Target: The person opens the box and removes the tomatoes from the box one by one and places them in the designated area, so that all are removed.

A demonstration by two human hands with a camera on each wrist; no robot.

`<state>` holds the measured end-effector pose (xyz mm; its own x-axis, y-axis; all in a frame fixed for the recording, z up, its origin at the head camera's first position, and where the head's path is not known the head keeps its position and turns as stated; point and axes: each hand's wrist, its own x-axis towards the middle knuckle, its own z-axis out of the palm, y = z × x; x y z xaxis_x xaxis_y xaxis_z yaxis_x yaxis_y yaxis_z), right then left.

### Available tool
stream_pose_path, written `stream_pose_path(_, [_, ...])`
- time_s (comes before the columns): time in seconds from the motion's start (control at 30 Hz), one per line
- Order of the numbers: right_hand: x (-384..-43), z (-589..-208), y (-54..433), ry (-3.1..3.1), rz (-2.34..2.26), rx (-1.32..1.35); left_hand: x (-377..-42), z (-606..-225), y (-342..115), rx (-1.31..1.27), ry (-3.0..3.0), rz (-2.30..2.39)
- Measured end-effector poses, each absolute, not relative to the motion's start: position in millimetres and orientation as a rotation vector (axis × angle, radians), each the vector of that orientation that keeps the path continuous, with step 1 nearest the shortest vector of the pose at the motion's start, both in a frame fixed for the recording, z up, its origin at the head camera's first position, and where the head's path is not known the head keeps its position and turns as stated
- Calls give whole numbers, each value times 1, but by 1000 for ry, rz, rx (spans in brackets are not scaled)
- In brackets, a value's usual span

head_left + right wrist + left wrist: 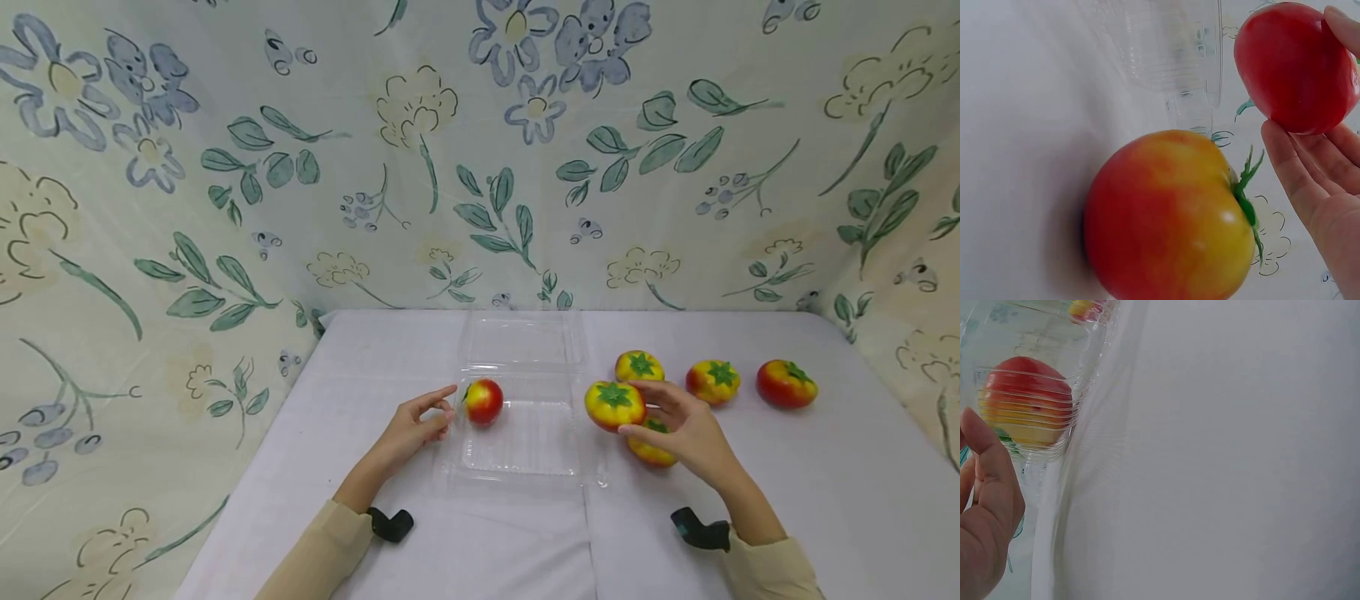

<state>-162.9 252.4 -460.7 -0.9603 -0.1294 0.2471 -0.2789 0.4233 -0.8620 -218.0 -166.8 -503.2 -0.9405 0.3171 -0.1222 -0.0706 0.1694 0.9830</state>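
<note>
My right hand (686, 429) holds a red-and-yellow tomato (615, 405) with a green star-shaped top, gripped between thumb and fingers above the table. In the right wrist view, the red underside of this held tomato (1297, 65) shows. A second tomato (1169, 219) sits on the cloth below it, partly hidden behind the hand in the head view. My left hand (416, 425) is at the left side of a clear plastic clamshell box (525, 479), fingers loosely bent and holding nothing. One tomato (484, 402) lies inside the box at its left, seen through the ribbed wall in the left wrist view.
More tomatoes stand right of the box: one (640, 366) behind the held one, another (713, 382) farther right, and a redder one (787, 384) beyond. The box's lid (525, 342) lies folded back. A white cloth (495, 542) covers the table; a floral curtain (480, 167) hangs behind.
</note>
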Motion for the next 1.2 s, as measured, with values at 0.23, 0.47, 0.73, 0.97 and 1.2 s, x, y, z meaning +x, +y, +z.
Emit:
stream_pose_path(0.23, [-160,-460,259,-2518,1570,348,-217,-502,-167,229,2151,1832])
stream_pose_path(0.47, [-160,-458,265,-2516,1519,317,-217,-502,-166,225,2171,1824])
stream_pose_path(0.73, [-157,-457,272,-2545,1456,216,-217,-502,-166,221,2171,1819])
stream_pose_path(0.97, [-155,-459,280,-2560,1426,168,-217,-503,-167,230,2173,1826])
stream_pose_path(1.2, [-155,-460,283,-2531,1422,154,-217,-502,-167,228,2169,1825])
